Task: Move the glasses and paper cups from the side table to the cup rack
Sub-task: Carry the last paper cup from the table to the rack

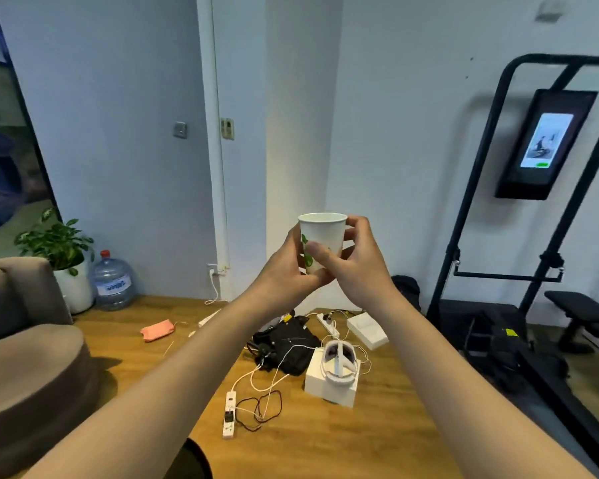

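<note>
- Out in front of the chest, at arm's length, a white paper cup (321, 242) with a green leaf print is held upright in mid-air, mouth up, above the wooden floor (325, 440).
- Both hands are on it: the left hand (289, 267) wraps the cup's left side and base with curled fingers, and the right hand (351, 261) is curled round its right side, thumb across the front and fingertips at the rim.
- From this angle the inside of the cup hardly shows, so whether it is one cup or several nested together is hard to tell.
- Neither the side table nor the cup rack appears in the view, so nothing can be counted as already placed or as waiting to be fetched.
- As a judgement: this cup is in transit, lifted off its surface and not yet set down; it seems to be between pick-up and placing.
- What is left for this cup is carrying it to the rack and setting it in; any remaining glasses and cups would follow, though how many cannot be told.
- Below the hands lie a black bag (287, 344), a white box (329, 385) with a white headset (338, 363) on top, power strips and loose cables.
- A brown sofa (25, 357) stands at the left, with a potted plant (61, 250) and water jug (113, 281) near the wall; a black exercise frame (481, 188) with a lit screen (547, 140) stands at the right.
</note>
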Demonstrator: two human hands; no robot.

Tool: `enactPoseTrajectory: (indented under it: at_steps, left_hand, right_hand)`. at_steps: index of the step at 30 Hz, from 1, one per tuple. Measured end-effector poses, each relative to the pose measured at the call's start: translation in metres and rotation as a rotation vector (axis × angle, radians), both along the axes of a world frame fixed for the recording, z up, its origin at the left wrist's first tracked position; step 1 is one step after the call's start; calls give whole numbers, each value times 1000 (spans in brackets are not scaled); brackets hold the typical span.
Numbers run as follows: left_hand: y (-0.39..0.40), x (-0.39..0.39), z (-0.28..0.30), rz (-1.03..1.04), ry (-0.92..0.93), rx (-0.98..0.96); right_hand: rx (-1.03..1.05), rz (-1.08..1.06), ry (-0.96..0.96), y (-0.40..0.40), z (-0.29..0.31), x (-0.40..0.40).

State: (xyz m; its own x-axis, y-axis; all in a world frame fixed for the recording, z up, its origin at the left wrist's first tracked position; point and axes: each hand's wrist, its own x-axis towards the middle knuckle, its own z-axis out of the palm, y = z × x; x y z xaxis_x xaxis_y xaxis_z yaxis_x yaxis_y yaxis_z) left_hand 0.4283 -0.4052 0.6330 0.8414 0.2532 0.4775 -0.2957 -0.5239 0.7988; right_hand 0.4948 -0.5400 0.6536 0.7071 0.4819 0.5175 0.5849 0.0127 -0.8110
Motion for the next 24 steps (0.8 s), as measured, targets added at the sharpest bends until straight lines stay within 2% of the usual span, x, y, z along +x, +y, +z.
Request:
enactPoseTrajectory:
  at_steps: [10,18,24]
  left_hand:
    - [-52,-13,-16,-302,88,-43]
    - [-162,7,-40,-498,130,-94]
    - [-279,9,-43,-720,124,-116]
  right_hand:
    - [13,-209,53,-74,-31,-41]
    - [54,-478,40,-184,-41,-66]
    - [89,-704,35,-297,-46,-92]
